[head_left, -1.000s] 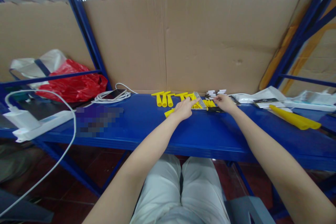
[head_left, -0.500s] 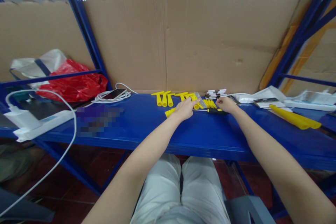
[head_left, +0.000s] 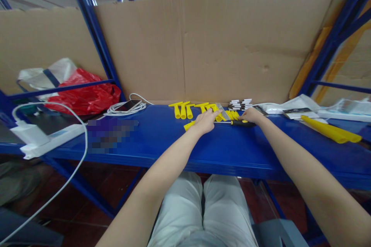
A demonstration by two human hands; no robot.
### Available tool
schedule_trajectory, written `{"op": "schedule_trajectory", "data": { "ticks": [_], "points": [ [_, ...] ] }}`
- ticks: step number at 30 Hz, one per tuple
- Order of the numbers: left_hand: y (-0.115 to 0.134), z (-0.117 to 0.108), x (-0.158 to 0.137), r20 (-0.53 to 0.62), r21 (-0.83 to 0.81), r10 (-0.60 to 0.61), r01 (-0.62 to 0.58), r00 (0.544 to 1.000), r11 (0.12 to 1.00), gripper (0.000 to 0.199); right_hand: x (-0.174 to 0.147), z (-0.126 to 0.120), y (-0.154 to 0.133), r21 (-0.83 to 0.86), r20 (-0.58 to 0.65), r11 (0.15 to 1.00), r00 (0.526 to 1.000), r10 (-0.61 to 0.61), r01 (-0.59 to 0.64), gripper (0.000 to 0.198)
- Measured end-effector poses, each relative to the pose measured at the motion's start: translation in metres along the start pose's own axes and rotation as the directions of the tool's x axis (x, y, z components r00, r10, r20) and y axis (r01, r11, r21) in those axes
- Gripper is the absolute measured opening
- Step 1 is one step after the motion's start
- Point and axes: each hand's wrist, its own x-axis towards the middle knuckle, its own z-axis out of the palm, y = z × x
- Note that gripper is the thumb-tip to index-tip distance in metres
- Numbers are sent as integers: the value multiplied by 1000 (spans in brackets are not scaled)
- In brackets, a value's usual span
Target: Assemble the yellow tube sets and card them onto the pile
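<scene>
My left hand [head_left: 205, 121] is closed around a yellow T-shaped tool [head_left: 189, 126], whose handle end sticks out on its left; the rest is covered. A flat greyish blade [head_left: 222, 112] lies at its fingertips. My right hand [head_left: 249, 115] has its fingers bent together at the right end of a row of small yellow pieces [head_left: 232, 115]; whatever they pinch is hidden. Just below it lies a screwdriver [head_left: 242, 123] with a black and yellow handle. More yellow T-shaped tools [head_left: 183, 110] stand in a row left of my hands.
Black-and-white pieces [head_left: 240, 104] are piled by the cardboard wall [head_left: 232, 46]. Long yellow tubular pieces [head_left: 330, 130] and plastic packaging [head_left: 301, 104] lie right on the blue table [head_left: 162, 139]. At left are a coiled white cable [head_left: 124, 108], red bag [head_left: 87, 90] and power strip [head_left: 63, 137].
My right hand's fingers have dipped slightly lower, toward the small yellow pieces. My left hand keeps its place among the tools. The whole view has shifted a little.
</scene>
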Motion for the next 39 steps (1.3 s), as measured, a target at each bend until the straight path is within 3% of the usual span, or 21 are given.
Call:
{"op": "schedule_trajectory", "data": {
  "ticks": [7,13,30,35,39],
  "points": [
    [-2,2,0,-1,-45,25,-25,1000,999,61,13,-1,-14,-181,-11,983,999,-42,39,32],
    [-2,3,1,1,-38,22,-22,1000,999,62,12,-3,-24,-179,10,984,1000,-12,14,39],
    [-1,3,2,6,-44,16,-16,1000,999,60,-4,-1,-19,-13,-102,991,986,129,-131,44],
    [0,2,1,6,-45,17,-17,1000,999,62,-7,-4,-13,55,-202,986,965,168,-160,37],
    [-2,3,2,10,-40,27,-26,1000,999,63,-9,-9,-8,212,-313,965,924,219,-157,33]
  ]
}}
